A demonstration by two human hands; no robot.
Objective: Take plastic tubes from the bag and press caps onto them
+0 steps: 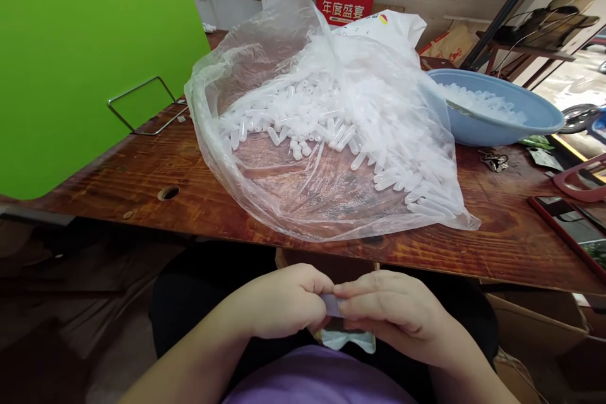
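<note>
Grip: translucent piece [332,305] being held by left hand [296,300] and right hand [392,303], in front of plastic bag [398,95]
Wooden table [118,192]: blue basin [502,132] being supported right of bag
Red sign [344,5]: being displayed behind bag

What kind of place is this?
Probably a small workshop: there's a wooden table, a big clear bag of little tubes, and a blue basin holding similar-looking pieces.
</note>
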